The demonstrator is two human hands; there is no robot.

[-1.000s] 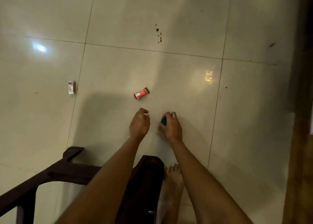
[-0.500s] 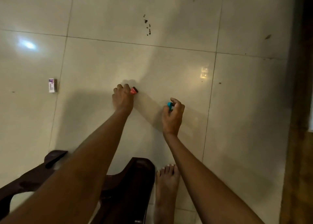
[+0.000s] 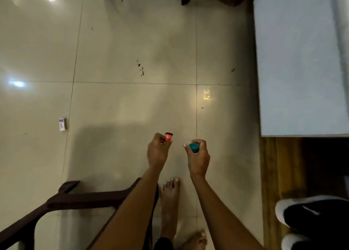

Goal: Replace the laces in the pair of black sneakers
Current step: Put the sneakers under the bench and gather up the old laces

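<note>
both hands have lifted off the floor since a moment ago, each carrying its small packet. the left hand has its fingers pinched together on a small red packet; the right hand curls its fingers round a small teal packet. both hang above the glossy beige tiled floor. a black sneaker with a white sole sits at lower right, well apart. a small white box lies on the floor to the left.
</note>
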